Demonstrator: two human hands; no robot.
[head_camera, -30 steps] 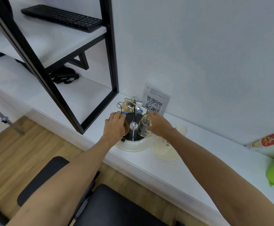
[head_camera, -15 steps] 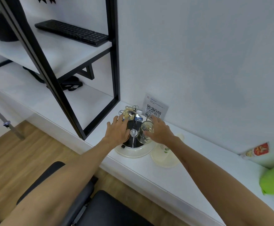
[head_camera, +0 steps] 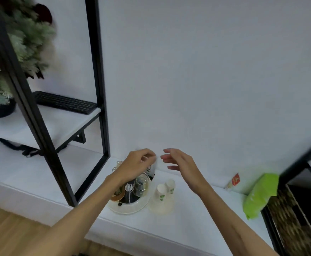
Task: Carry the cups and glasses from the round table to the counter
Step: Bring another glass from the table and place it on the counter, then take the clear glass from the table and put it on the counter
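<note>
Both our hands hover empty above the counter (head_camera: 197, 215): left hand (head_camera: 135, 166) loosely curled, right hand (head_camera: 179, 164) with fingers spread. The glasses (head_camera: 141, 184) stand on the round rack (head_camera: 130, 205), likely just delivered. Paper cups (head_camera: 164, 189) sit at three o'clock beside it; a green bag (head_camera: 260, 194) lies farther right, a black frame (head_camera: 99, 89) at nine o'clock.

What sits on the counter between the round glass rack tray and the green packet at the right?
In the head view, two paper cups stand beside the tray; then bare counter up to the green packet.
</note>
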